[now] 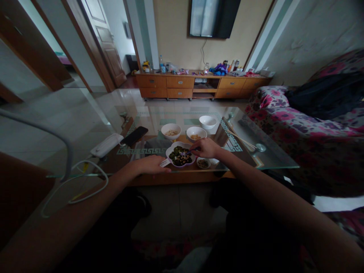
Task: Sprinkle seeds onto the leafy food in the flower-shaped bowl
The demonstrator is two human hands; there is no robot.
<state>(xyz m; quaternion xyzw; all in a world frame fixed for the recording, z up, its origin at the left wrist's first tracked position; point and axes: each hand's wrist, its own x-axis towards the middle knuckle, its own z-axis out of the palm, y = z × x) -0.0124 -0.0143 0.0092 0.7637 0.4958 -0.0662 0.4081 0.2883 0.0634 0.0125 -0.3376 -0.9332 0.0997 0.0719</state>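
Observation:
My left hand (155,165) is closed on the short white handle of a flower-shaped bowl (168,153), steadying it at the near edge of the glass table. Dark green chopped food (179,156) with lighter bits fills much of that bowl. Over its right side, my right hand (207,147) pinches a thin purplish utensil (189,152), whose tip is in the food; whether it is a spoon or a fork I cannot tell. Just below my right hand stands a small dish (203,163) of dark bits. Behind the flower-shaped bowl are two white bowls (171,125) (196,129) with pale food inside.
Another white bowl (207,117) stands farther back on the glass table (159,113). Chopsticks (241,139) lie at the right. A phone (134,135) and a white power strip (106,145) with a looping cable are at the left. A floral sofa (290,132) stands to the right.

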